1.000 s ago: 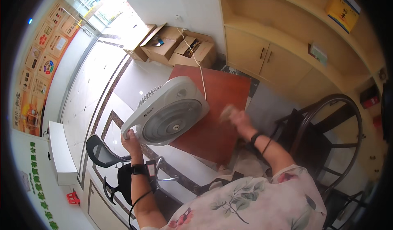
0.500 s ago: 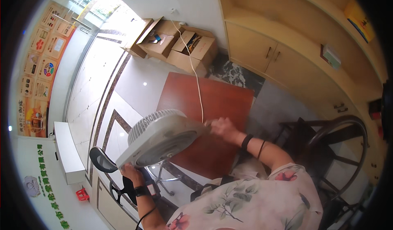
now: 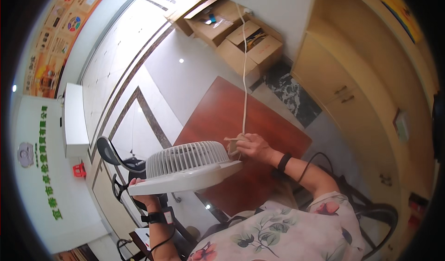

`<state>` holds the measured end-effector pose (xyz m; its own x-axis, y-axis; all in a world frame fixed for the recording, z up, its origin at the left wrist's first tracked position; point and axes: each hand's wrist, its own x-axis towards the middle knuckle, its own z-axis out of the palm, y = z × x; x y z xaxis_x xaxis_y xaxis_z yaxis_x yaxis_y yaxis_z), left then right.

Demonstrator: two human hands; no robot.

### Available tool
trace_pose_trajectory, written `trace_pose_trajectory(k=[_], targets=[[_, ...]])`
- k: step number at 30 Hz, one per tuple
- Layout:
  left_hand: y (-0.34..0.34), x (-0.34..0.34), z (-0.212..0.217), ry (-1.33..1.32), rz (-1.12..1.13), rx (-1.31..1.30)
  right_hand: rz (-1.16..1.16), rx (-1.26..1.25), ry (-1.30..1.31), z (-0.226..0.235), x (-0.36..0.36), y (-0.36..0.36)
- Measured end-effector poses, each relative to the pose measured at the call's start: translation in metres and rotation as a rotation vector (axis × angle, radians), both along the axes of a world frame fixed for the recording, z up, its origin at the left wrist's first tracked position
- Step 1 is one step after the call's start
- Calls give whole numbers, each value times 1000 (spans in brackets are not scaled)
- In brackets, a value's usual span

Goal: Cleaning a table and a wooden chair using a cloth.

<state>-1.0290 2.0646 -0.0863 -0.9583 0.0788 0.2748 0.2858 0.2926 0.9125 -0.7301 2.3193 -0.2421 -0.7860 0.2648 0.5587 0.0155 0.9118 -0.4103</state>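
A white fan (image 3: 185, 166) is held up in front of me, its ribbed grille facing away and its flat housing on edge. My left hand (image 3: 144, 197) is closed around the fan's left end, mostly behind the housing. At the opposite end, my right hand (image 3: 255, 148) is closed on a small beige cloth (image 3: 232, 145), close against the fan's right corner. A white cord (image 3: 244, 77) runs from the far wall down to my right hand. Whether the fingers also grip the cord is hidden.
A reddish-brown table (image 3: 213, 112) lies beneath the fan. Open cardboard boxes (image 3: 252, 47) stand by the far wall. Wooden cabinets (image 3: 343, 70) line the right side. A dark chair (image 3: 380, 210) is at my right, an office chair (image 3: 107, 150) to the left, near a white ledge (image 3: 76, 117).
The fan has turned so its grille side shows more and its other face is out of sight. My right hand keeps the cloth at the fan's right end. My view has swung left.
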Motion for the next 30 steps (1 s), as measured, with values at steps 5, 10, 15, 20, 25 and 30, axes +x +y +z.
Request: trace_pose_trajectory(k=[5, 10, 15, 20, 25, 30], targets=[[-10, 5, -3, -124, -6, 138, 159, 14, -293, -2, -59, 38], [0, 21, 3, -155, -11, 186, -460, 56, -281, -12, -98, 95], [-3, 23, -3, -156, 29, 141, 409, 128, -108, -32, -113, 49], [-2, 25, -5, -156, 49, 120, 528, 192, -183, -20, -156, 54], [-6, 19, -7, -125, 55, 82, -436, 118, -409, -43, -221, 98], [-8, 16, -6, -154, 15, 160, -671, -122, -658, -13, -184, 133]])
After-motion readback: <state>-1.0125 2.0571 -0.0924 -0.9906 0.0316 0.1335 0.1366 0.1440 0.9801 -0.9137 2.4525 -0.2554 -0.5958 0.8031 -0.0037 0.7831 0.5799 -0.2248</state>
